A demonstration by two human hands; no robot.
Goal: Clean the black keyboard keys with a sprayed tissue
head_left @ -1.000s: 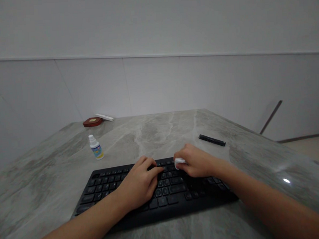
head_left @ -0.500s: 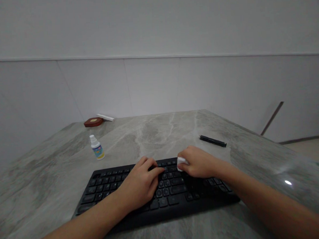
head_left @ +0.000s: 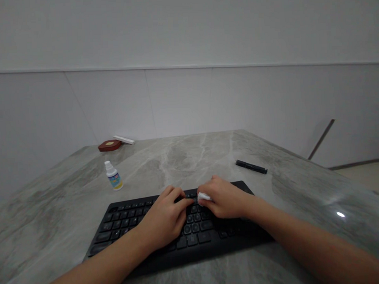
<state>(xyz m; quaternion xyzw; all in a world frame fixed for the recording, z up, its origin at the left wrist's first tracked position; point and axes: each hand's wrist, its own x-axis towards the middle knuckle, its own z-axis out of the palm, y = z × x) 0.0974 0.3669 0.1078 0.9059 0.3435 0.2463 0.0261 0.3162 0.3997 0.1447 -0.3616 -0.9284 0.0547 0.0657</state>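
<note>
A black keyboard (head_left: pixel 195 252) lies at a slight slant in front of me on the grey marbled table. My left hand (head_left: pixel 168 215) rests on its middle keys, fingers bent toward the far edge and thumb stretched out to the right. Just right of that thumb, my right hand (head_left: pixel 222 196) is closed on a crumpled white tissue (head_left: pixel 204 196), low over the upper keys. Only a small part of the tissue shows between thumb and fingers. Some right-hand keys are hidden under the hand and its shadow.
A small white bottle (head_left: pixel 114 176) with a colourful label stands beyond the keyboard's left end. A black pen (head_left: pixel 251 166) lies beyond its right end. At the far left edge are a reddish-brown box (head_left: pixel 109 146) and a thin white object (head_left: pixel 123 139) against the wall.
My right hand has moved left along the keyboard with the tissue, closer to my left thumb. My left hand stays on the keys.
</note>
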